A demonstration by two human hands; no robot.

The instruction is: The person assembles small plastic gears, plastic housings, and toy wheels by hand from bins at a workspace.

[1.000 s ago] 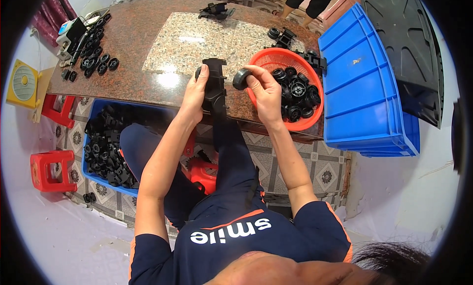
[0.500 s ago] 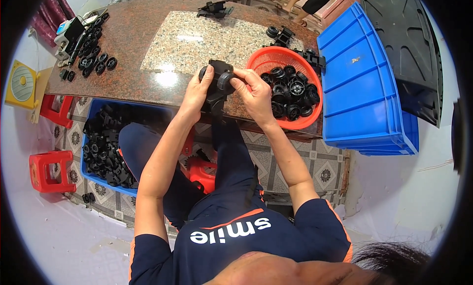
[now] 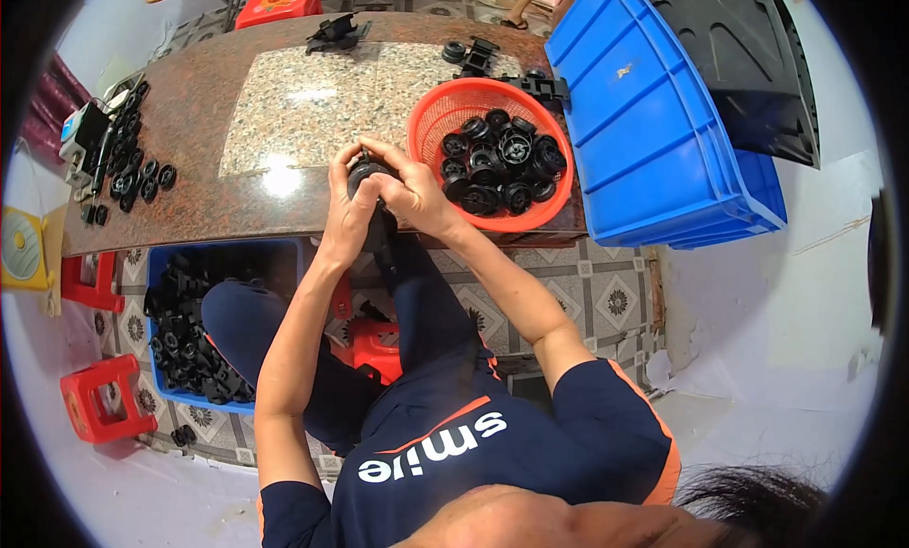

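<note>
Just over the table's near edge, my two hands are closed together round a black plastic chassis (image 3: 381,234). A black wheel (image 3: 365,172) on it faces up between my fingers. My left hand (image 3: 343,217) grips it from the left side, fingers curled over the far edge. From the right, my right hand (image 3: 417,196) wraps its fingers over the top, with its thumb pressed against the wheel. My fingers cover much of the piece, and its lower end hangs below them. To the right stands a red plastic basket (image 3: 423,122) filled with black wheels (image 3: 515,149).
More chassis parts (image 3: 333,34) lie on the granite table (image 3: 189,203). Loose wheels (image 3: 149,169) and a small device (image 3: 83,132) are at its left. A blue bin of black parts (image 3: 295,264) sits below, near red stools (image 3: 109,397). A large blue crate (image 3: 653,122) stands right.
My hands have closed in around the chassis, and the right thumb has come over the wheel. The chassis has turned so the wheel faces up. The whole view has shifted.
</note>
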